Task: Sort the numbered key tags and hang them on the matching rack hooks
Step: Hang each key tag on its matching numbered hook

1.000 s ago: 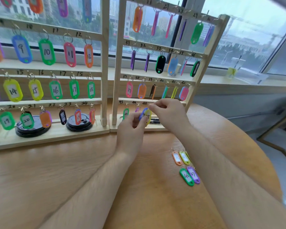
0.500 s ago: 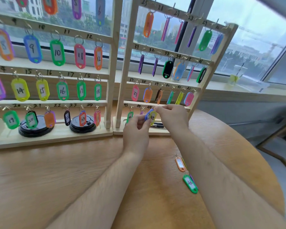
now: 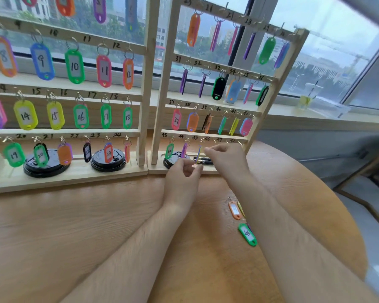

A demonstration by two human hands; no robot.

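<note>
- Right hand point(image 3: 225, 159), fingertips bunched at 3 o'clock of the edge-on blue-yellow tag point(image 3: 199, 153); grip on it unclear
- Left hand point(image 3: 184, 178), loosely curled at its 6 o'clock, seemed to hold nothing
- Tag hung under hook 45 point(image 3: 200, 141); its ring wanted seating fully before letting go

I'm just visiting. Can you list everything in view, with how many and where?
Wooden racks: two, pale, side by side on the table.
Hanging tags: dozens, mixed colours, on rack hooks.
Loose tags: at least three, orange, green, yellow, on table right.
Lids: three, black, on rack bases.
Table: one, light wood.
Cup: one, clear with yellowish drink, windowsill.
Left hand: one, bare, below hook 45.
Right hand: one, bare, beside hook 45.
</note>
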